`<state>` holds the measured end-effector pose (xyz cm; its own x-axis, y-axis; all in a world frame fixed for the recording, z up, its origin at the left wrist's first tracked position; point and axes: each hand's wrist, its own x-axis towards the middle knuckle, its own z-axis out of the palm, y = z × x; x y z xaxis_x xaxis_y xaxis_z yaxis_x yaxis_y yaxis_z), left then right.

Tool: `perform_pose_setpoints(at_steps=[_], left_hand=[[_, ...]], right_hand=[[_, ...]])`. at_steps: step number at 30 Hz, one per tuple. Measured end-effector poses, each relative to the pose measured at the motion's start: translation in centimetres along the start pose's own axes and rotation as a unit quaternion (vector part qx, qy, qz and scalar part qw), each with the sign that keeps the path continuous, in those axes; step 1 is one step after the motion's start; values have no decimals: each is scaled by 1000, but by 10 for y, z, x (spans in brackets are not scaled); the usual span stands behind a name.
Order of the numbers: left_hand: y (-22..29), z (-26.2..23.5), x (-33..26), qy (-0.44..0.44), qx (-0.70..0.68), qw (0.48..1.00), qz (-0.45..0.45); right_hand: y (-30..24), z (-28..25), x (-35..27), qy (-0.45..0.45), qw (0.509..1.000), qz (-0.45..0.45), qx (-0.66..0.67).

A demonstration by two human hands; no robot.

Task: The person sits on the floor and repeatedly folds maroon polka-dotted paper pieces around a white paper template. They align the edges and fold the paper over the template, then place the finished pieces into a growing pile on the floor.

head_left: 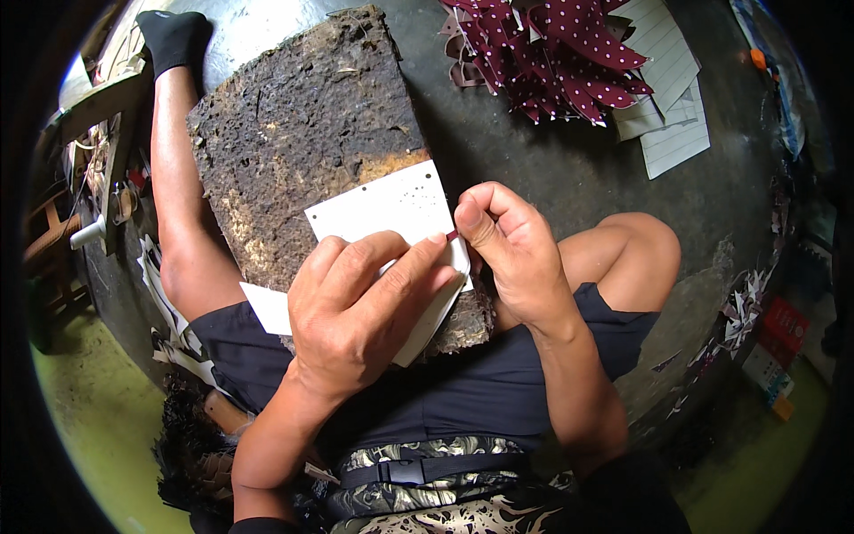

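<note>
A white sheet [382,206] with small dark dots and holes lies on a rough, dark wooden block [302,125] between my legs. My left hand [356,307] rests over it, fingers stretched out and lying along its surface, the index fingertip at its right edge. A thin dark red strip [452,235] shows at that edge, beside the fingertip. My right hand [516,258] is closed in a pinch just right of the strip, thumb against the curled index finger. The strip's end runs into this pinch, where the fingers hide it. Another white piece [267,307] pokes out left of my left wrist.
Beyond the block, a pile of maroon fabric pieces with white dots [560,53] lies on the dark floor, next to lined paper sheets [676,133]. A wooden frame [98,116] stands at the far left. Paper scraps [743,307] and a red packet [783,327] are at right.
</note>
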<state>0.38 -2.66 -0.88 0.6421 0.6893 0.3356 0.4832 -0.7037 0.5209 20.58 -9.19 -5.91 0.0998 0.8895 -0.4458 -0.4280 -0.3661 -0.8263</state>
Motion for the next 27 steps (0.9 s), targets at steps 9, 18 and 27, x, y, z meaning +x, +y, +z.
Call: perform_pose_setpoints(at_steps=[9,18,27], left_hand=[[1,0,3,-2,-3,1000,-4],[0,0,3,1,-4,1000,0],[-1,1,3,6,-6,1000,4]], right_hand=[[-10,1,-3,45,996,-67,-29],[-7,0,1,-2,999,-33,-16],[4,-5,4,22,999,-19,-29]])
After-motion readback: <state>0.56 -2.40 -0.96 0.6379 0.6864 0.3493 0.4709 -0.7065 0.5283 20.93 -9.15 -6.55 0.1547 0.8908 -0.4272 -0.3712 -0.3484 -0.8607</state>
